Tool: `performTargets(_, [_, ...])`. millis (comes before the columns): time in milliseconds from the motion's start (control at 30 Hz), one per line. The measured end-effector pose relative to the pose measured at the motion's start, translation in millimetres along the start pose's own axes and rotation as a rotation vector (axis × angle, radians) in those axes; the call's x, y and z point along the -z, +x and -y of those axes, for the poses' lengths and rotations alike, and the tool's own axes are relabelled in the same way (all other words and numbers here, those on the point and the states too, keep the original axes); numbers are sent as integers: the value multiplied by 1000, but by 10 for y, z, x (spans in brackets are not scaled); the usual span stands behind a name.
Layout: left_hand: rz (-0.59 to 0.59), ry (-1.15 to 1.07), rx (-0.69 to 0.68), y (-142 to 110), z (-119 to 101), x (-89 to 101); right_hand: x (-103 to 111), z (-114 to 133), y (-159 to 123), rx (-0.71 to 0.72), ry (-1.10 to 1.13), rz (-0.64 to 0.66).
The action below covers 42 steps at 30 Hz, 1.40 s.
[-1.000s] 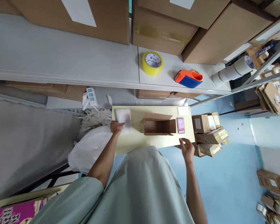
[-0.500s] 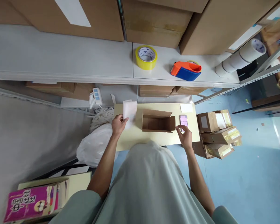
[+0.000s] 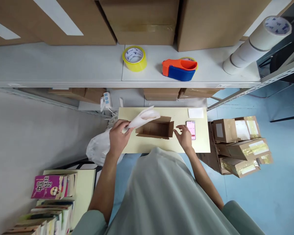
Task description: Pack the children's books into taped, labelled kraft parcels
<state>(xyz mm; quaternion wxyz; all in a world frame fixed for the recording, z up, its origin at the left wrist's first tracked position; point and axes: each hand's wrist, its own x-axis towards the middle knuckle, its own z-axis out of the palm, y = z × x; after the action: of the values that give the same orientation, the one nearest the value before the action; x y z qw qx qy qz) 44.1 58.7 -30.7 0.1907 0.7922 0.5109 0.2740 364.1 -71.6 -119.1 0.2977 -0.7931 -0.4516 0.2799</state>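
Observation:
An open brown cardboard box (image 3: pixel 165 129) stands on the cream table, its flaps raised. My left hand (image 3: pixel 119 138) is closed on one end of a thin white sheet (image 3: pixel 145 117), perhaps foam or paper, bent into a loose roll. The sheet slants up to the right, over the box's left part, and hides some of it. Just beyond the box's right flap is my right hand (image 3: pixel 183 138), its thumb and fingers apart and nothing seen between them. A phone (image 3: pixel 191 130) with a lit pink screen lies right beside that hand.
On the shelf above are yellow tape (image 3: pixel 134 58), an orange-blue tape dispenser (image 3: pixel 179 69) and stacked white rolls (image 3: pixel 257 45). A white card (image 3: pixel 195 113) lies at the table's back right. Taped parcels (image 3: pixel 243 147) stand to the right, a white bag (image 3: pixel 99 147) and books (image 3: pixel 51 187) to the left.
The white sheet has swung right from upright to slanting over the box, carried by my left hand. My right hand's fingers have come off the box's right flap. The view has shifted.

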Motion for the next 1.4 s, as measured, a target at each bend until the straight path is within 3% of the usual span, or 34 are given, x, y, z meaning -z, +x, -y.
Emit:
performTargets(133, [68,18,-63,76,-278,-183,14,-27,70,-119,-56,124])
performTargets(233, [169,29,-102,178,-420,-320,15,-72,96,-119,-78,224])
performTargets(433, [431,33,-133,376,-519,-432,13,-164,175,-107,-118,238])
performTargets(733, [661,102,-143,479,-371,-630,105,-175,385,-102,-138,252])
performTargets(1100, [767,195,-117,421,38,-1206,156,-75,302,-141,-180,227])
performTargets(1300, [769,135,-73,349,99,-1495,153,5,257,-163,-238,209])
performTargets(1400, [763,193,-57,295,99,-1550,147,53,239,-167,-268,199])
